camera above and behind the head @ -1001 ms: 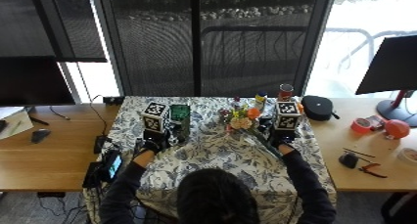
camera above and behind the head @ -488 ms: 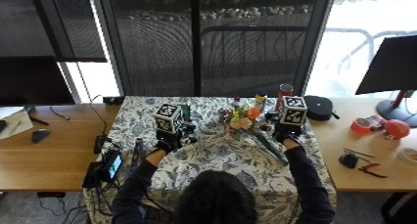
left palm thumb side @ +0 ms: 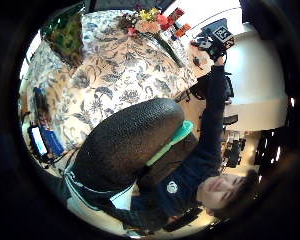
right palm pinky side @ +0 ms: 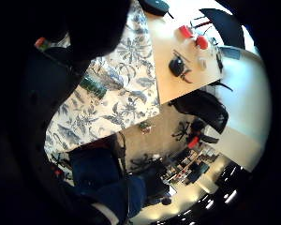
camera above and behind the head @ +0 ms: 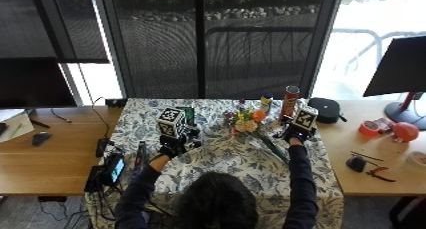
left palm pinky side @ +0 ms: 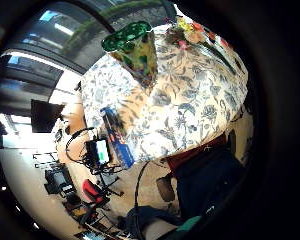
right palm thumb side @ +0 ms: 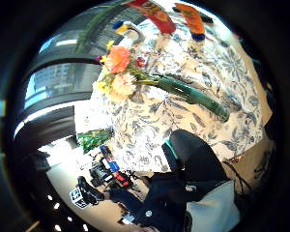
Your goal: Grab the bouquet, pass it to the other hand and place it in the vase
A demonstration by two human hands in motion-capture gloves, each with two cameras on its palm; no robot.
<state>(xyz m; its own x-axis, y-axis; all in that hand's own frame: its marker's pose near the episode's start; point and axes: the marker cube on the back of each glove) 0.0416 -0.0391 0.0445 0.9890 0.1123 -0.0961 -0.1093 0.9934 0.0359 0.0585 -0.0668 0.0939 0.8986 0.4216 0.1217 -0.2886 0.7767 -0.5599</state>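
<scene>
Bouquet flat on cloth, mid-table. Vase left of it, can and bottle behind. Left hand, right hand raised either side; grips: cannot tell.

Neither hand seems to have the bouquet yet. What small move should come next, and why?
Probably lower the right hand onto the green stems of the bouquet and grip them. The bouquet lies flat on the floral tablecloth, unheld, its stems running toward that hand, which hovers just beside them. The left hand sits nearer the green vase, ready to receive it.
</scene>
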